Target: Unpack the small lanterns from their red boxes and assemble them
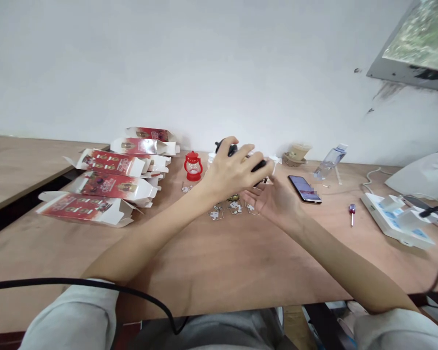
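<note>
My left hand is wrapped from above around a small black lantern, which lies tilted and is mostly covered by the fingers. Close by its lower end is my right hand, palm turned up with fingers stretched; whether it touches the lantern I cannot tell. On the table beneath the hands lie several small white tags with wire loops. Partly hidden there is a brass-coloured piece. A red lantern stands upright to the left of my left hand.
Open red-and-white cartons lie in a row at left. To the right are a phone, a screwdriver, a power strip, a tilted water bottle and a cup. A black cable crosses my left sleeve.
</note>
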`<state>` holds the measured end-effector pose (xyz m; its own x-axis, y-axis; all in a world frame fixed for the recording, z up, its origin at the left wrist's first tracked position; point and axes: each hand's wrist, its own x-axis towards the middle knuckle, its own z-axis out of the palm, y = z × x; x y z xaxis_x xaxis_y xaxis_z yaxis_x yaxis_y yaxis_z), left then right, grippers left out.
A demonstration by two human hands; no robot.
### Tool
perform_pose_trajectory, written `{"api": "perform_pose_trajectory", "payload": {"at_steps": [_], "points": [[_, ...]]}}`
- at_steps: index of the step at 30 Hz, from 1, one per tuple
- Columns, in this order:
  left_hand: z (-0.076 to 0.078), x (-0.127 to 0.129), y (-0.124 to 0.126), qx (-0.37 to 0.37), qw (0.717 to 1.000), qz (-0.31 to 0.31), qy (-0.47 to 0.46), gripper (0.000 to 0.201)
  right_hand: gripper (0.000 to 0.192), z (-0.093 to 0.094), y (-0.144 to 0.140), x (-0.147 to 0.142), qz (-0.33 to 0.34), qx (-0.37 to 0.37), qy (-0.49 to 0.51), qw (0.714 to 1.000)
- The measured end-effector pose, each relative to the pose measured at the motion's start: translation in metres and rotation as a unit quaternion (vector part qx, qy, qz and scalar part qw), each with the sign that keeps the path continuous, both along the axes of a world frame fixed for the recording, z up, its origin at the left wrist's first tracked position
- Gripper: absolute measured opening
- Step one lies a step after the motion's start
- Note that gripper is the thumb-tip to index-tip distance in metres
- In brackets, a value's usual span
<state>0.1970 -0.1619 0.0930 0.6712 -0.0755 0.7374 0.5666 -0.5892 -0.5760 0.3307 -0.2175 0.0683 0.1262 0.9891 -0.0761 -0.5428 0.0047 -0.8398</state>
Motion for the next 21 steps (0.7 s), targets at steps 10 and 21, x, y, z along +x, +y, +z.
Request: {"api": "perform_pose_trajectory", "payload": {"at_steps": [10, 21], "points": [[-0.013, 0.007, -0.001, 0.092, 0.988, -0.083, 0.097, 0.024, 0.022, -0.015, -0.019, 0.022, 0.006, -0.125, 0.042, 0.991], [0.006, -0.010, 0.009, -0.010, 0.997, -0.064, 0.038, 0.034, 0.043, -0.011, 0.050, 0.132, 0.098, -0.210, -0.523, 0.820]]}}
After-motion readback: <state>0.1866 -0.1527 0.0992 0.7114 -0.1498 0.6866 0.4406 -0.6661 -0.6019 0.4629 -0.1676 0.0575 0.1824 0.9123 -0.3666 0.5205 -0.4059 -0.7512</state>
